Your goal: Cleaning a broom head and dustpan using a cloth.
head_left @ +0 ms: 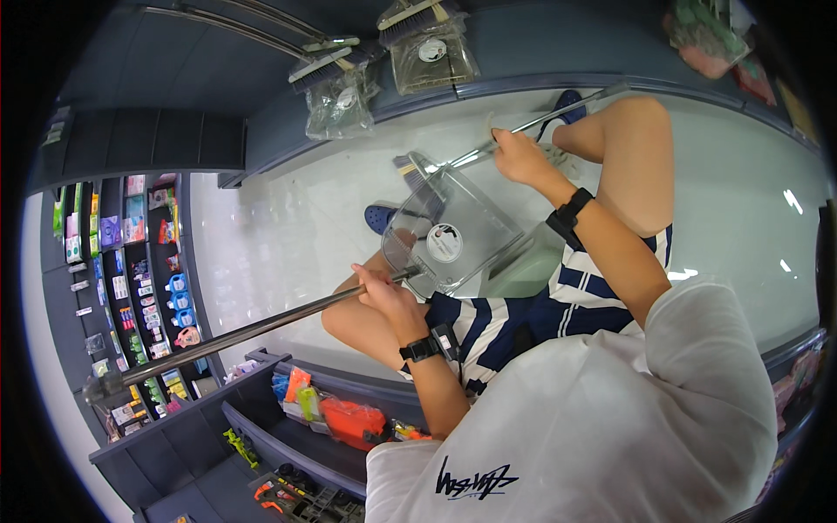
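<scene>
A clear plastic dustpan [480, 216] with a round printed label is tilted in front of my lap. My left hand [392, 301] is closed around a long metal pole [261, 327] that meets the dustpan's near left edge and runs out to the left. My right hand [522, 159] grips a thinner metal pole [556, 112] running up to the right. Its lower end reaches a broom head [415, 171] with grey and pale bristles, partly seen through the dustpan. Beside my lap sits a light green plastic object [526, 268], its kind unclear.
Bagged broom and dustpan sets [340, 98] stand on the dark shelf [536, 39] ahead. Packaged goods fill the shelves [140, 261] at left. Behind my left arm, a low shelf [314, 444] holds an orange packaged item [353, 421]. Glossy pale floor [281, 189] lies between the shelves.
</scene>
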The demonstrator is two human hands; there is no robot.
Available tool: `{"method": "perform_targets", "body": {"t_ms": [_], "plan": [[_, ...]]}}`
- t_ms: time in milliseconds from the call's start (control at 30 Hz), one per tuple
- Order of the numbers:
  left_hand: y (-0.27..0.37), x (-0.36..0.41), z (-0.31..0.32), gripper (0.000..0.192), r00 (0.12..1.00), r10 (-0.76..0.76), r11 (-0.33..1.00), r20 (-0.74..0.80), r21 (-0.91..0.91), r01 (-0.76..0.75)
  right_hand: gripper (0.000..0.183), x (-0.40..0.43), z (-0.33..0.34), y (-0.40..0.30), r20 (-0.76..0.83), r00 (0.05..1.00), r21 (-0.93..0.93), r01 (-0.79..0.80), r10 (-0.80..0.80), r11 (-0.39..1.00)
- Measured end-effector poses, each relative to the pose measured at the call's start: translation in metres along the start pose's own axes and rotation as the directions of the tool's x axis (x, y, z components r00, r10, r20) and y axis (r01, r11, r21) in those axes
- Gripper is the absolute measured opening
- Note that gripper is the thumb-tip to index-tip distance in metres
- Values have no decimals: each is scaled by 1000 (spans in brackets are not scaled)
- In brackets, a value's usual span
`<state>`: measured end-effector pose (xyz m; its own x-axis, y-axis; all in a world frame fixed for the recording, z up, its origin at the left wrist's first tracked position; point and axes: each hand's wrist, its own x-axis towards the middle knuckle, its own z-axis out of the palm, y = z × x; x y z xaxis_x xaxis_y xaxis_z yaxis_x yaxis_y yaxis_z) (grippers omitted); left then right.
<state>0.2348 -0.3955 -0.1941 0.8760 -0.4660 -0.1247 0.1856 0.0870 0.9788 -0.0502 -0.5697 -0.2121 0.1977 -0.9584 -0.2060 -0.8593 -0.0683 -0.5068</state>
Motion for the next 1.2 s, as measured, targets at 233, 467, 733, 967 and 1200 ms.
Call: {"method": "perform_targets", "body": {"t_ms": [233, 467, 733, 967, 1200], "plan": [[3, 7, 3, 48, 980, -183, 983, -79, -42, 180, 31, -36, -1, -59, 310, 762, 920, -391, -568, -22], [4, 3, 13, 48, 949, -304, 952, -78, -69, 299, 38, -60, 62, -74, 456, 534, 536, 474, -712, 699], [14, -8, 6, 56, 963, -192, 956, 188, -185, 227, 68, -39, 56, -58, -63, 958, 46, 284, -281, 958], [16, -13, 16, 55, 893, 52, 964, 446, -257, 73, 90, 9, 42, -10, -447, 893, -174, -145, 53, 974], [20, -3, 11, 56, 912, 82, 961, 402, -275, 35, 40, 15, 49, 7, 172, 982, 922, -130, -84, 366]]}}
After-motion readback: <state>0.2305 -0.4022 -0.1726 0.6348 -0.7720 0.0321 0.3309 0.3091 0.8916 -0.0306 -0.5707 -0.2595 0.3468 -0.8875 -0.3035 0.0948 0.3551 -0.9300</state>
